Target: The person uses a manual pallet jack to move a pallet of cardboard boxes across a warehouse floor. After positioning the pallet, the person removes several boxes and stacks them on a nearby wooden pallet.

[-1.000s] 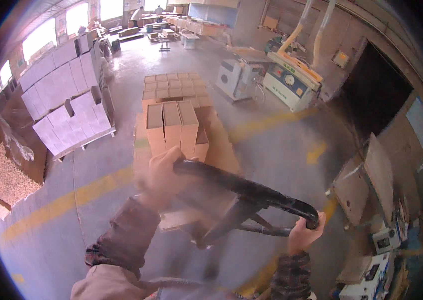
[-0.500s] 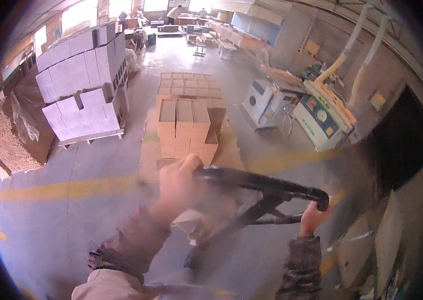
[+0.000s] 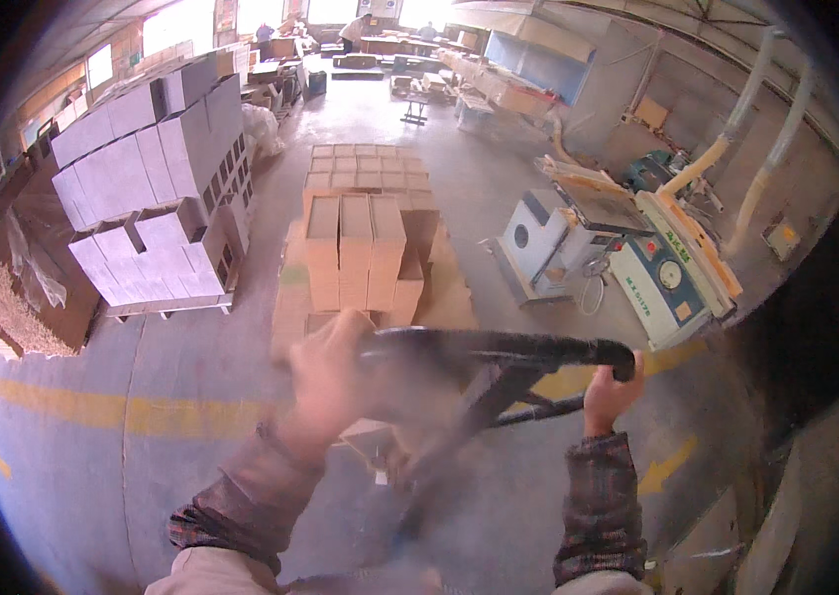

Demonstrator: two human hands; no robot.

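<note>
A black tubular handle [image 3: 499, 345], shaped like a pallet truck's, reaches across in front of me. My left hand [image 3: 328, 372] is closed round its left end; haze smears part of that grip. At the right bend of the bar, my right hand [image 3: 612, 399] is wrapped round the tube. Just beyond the handle stands a load of brown cardboard boxes [image 3: 358, 248], stacked in rows and stepping higher toward me. A flat brown sheet [image 3: 451, 288] shows beneath and beside them. The handle's lower shaft is blurred.
White boxes [image 3: 132, 169] are stacked on a wooden pallet [image 3: 171, 306] at the left, beside a brown bundle [image 3: 38, 307]. Woodworking machines [image 3: 659, 273] stand at the right, with a dark panel [image 3: 806, 317] nearer. A yellow line [image 3: 142, 415] crosses the floor. People work far back.
The handle and both my hands have shifted slightly left, and the bar lies more level. My view has turned a little; the machines and far room sit lower and further right.
</note>
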